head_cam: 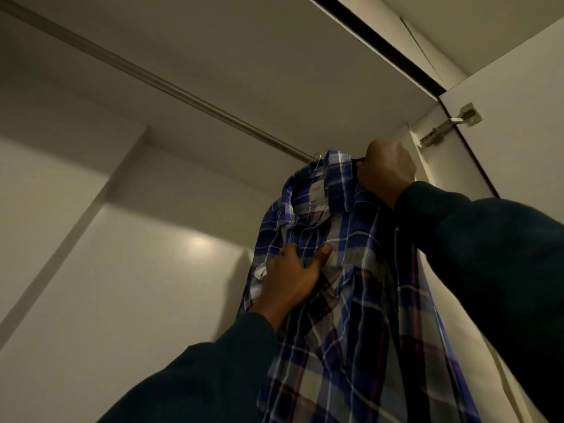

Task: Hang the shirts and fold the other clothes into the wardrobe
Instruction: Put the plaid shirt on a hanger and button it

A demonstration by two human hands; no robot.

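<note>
Inside the wardrobe, a person's right hand [386,169] grips the plaid shirt [345,270] at its shoulder near the rail [183,94] while the left hand [294,274] pinches its front; keeping the collar level should seat the hanger hook [317,161] squarely.

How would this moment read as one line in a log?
step: hanging | item: blue plaid shirt on wire hanger | left hand: holds shirt front | right hand: grips shirt shoulder | place: wardrobe rail
</note>
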